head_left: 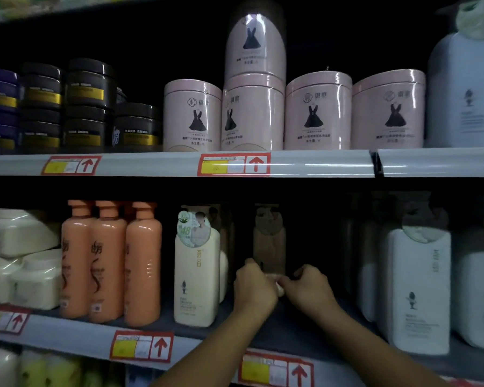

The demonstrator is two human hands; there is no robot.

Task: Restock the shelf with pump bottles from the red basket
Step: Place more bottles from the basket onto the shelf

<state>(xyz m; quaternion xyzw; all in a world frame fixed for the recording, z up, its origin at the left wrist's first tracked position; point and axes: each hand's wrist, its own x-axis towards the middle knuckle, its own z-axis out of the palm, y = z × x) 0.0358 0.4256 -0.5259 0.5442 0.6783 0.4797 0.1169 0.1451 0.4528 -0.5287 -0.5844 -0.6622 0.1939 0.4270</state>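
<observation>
I have a pump bottle (269, 241) deep in the dark gap just right of the cream bottle (196, 275), on the lower shelf (291, 333). My left hand (253, 286) and right hand (308, 289) are both curled closed around its base. I judge this the placing step; next I must let go and bring the hands out without knocking the neighbours.

Both hands are deep in the lower shelf (277, 335) — left hand (253, 289) and right hand (309, 289) closed around the base of a dim pump bottle (269, 241) set far back. Beside it stands a cream pump bottle (196, 275), with orange bottles (109, 263) further left — pink tubs (316, 113) line the shelf above.
</observation>
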